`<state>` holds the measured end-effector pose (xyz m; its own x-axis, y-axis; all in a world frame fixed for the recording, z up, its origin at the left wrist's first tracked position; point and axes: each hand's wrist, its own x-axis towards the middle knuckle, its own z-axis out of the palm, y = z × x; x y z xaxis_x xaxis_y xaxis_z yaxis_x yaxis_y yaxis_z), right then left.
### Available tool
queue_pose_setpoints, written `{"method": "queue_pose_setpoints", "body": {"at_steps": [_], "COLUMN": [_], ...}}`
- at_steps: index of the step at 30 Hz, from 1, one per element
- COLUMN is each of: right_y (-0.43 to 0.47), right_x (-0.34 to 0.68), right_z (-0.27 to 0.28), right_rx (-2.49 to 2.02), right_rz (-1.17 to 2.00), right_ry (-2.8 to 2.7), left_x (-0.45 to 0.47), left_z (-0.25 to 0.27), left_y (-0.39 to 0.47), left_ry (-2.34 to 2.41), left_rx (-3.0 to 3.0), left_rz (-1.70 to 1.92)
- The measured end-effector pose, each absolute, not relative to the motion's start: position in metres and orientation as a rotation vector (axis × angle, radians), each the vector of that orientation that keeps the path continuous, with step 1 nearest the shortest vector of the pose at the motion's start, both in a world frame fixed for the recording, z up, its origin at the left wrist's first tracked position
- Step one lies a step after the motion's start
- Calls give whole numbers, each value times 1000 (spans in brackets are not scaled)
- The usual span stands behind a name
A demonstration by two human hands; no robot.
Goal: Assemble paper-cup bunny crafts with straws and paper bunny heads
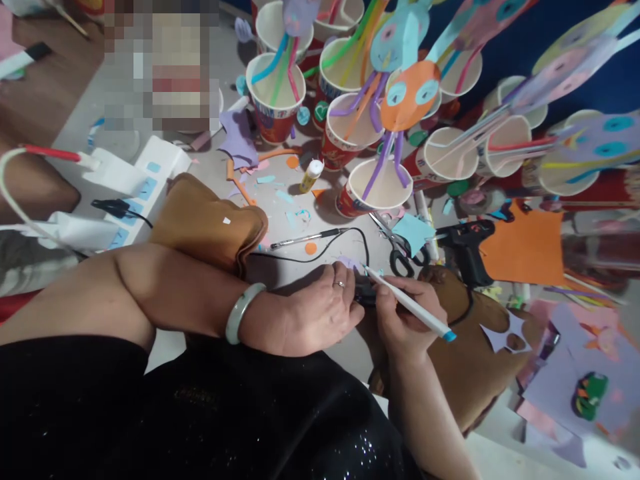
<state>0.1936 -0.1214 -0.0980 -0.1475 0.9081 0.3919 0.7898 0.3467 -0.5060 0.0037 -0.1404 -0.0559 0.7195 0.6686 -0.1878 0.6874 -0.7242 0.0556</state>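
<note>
In the head view my right hand (413, 310) grips a slim white marker pen (425, 316) with a blue end, its tip pointing up and left. My left hand (320, 310), wearing a ring and a pale bangle (243, 313), rests beside it with the fingers curled down. What lies under those fingers is hidden. Between the hands a small dark object (366, 292) shows, too covered to name. Just beyond are a black-and-silver pen (305, 239) and black-handled scissors (400, 261), partly under a light blue paper piece (413, 233).
Red paper cups (275, 100) with colourful straws and paper faces crowd the back. A glue stick (311, 176), paper scraps, a black glue gun (467, 247) and orange sheet (525, 243) lie around. At left is a power strip (150, 187); brown cushion-like pieces (205, 217) flank my arms.
</note>
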Motion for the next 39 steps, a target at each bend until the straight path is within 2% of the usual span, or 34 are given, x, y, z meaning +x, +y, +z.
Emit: {"method": "queue_pose_setpoints", "body": {"at_steps": [6,26,39], "right_y": [-124,-119,-117], "right_x": [191,188,186], "right_z": [-94,-96,-95], "right_rx": [-1414,-1311,-1284], "right_rz": [142,266,216], "right_ry": [-2054,-2003,-2017], "left_x": [3,5,4], "left_z": [-56,-54,-59], "left_y": [-140,-138,-141], "left_ry": [1093,1107,1138], "left_rx": [2798,2766,2779], "left_rz": [-217,-266,-243]}}
